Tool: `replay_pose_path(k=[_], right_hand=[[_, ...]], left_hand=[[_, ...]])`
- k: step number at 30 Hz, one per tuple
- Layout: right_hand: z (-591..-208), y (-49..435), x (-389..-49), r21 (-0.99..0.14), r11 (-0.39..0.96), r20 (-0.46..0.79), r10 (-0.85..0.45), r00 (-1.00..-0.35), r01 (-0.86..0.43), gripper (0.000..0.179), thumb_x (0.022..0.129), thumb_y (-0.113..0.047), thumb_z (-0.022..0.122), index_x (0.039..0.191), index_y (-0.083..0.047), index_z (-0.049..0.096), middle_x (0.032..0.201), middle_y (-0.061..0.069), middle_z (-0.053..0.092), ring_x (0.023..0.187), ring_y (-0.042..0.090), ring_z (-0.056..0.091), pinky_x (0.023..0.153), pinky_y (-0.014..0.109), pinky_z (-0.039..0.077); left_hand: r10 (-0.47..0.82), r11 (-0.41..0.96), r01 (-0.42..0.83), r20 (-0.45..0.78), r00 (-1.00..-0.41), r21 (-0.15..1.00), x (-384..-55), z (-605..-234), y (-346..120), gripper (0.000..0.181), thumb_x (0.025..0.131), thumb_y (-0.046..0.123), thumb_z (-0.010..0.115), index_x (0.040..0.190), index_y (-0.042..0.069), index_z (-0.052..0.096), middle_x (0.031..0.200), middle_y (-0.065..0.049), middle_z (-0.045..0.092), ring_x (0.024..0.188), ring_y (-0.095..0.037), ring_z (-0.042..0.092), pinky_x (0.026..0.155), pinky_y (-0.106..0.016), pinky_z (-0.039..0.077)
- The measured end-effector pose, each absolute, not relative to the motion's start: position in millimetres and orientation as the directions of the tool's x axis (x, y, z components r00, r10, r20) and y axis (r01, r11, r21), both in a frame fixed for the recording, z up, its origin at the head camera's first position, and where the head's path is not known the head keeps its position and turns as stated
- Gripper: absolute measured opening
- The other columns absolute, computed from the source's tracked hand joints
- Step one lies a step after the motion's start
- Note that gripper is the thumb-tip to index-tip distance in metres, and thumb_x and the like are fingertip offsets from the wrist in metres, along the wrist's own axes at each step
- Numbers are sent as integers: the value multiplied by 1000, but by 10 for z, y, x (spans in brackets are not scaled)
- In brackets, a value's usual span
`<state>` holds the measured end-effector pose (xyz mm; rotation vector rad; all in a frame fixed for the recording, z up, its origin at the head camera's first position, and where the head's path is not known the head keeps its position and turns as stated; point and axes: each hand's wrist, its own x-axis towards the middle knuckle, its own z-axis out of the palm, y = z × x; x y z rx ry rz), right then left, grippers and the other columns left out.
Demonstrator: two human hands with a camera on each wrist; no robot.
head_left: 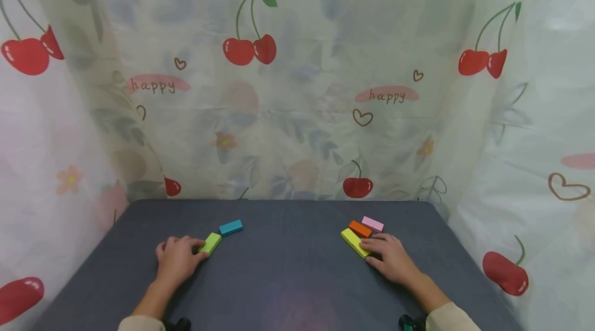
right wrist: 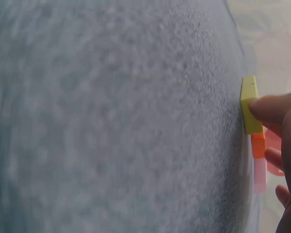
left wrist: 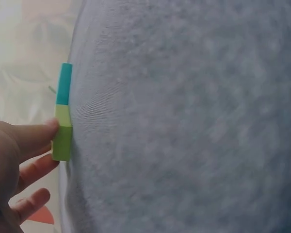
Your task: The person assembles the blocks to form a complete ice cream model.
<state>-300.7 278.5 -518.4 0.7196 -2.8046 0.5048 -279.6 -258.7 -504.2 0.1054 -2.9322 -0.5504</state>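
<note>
My left hand (head_left: 177,258) pinches a lime-green block (head_left: 210,243) between thumb and fingers, on the left half of the table. A blue block (head_left: 231,227) lies just beyond it, close to its far end. In the left wrist view the thumb presses one side of the green block (left wrist: 62,141), with fingertips at its lower end. On the right half, my right hand (head_left: 392,258) grips the near end of a yellow block (head_left: 352,241). Behind that, side by side, lie an orange block (head_left: 360,228) and a pink block (head_left: 373,224). The right thumb shows against the yellow block (right wrist: 249,109) in the right wrist view.
The dark grey tabletop (head_left: 283,269) spreads between both hands. A patterned curtain (head_left: 297,88) with cherries and hearts hangs behind the table and along both sides. Dark straps with devices (head_left: 411,322) sit at the wrists, near the bottom edge.
</note>
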Motion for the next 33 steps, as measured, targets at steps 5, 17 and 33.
replay_pose_path(k=[5, 17, 33], right_hand=[[-5191, 2749, -3016, -283, 815, 288, -431, -855, -506, 35, 85, -20, 76, 120, -17, 72, 121, -4, 66, 115, 28, 51, 99, 61, 32], [-5155, 2628, -3012, -283, 806, 271, -453, -850, -520, 32, 83, -22, 78, 114, -16, 75, 117, -5, 66, 111, 25, 51, 96, 60, 35], [-5125, 2430, -2981, -350, 758, 226, -502, -835, -550, 34, 82, -23, 79, 112, -7, 75, 125, 6, 64, 126, 33, 48, 103, 61, 30]], left_hand=[[-100, 932, -38, 154, -983, 360, -2819, -5039, -2530, 37, 78, 34, 82, 106, 12, 77, 107, -14, 67, 106, -40, 46, 98, -69, 12], [-125, 932, -76, 118, -985, 355, -2826, -4987, -2413, 35, 78, 26, 83, 108, 9, 76, 108, -14, 69, 103, -37, 48, 99, -67, 15], [-118, 922, -69, 109, -987, 380, -2842, -5007, -2241, 33, 78, 24, 83, 108, 14, 77, 108, -10, 68, 107, -38, 46, 99, -68, 13]])
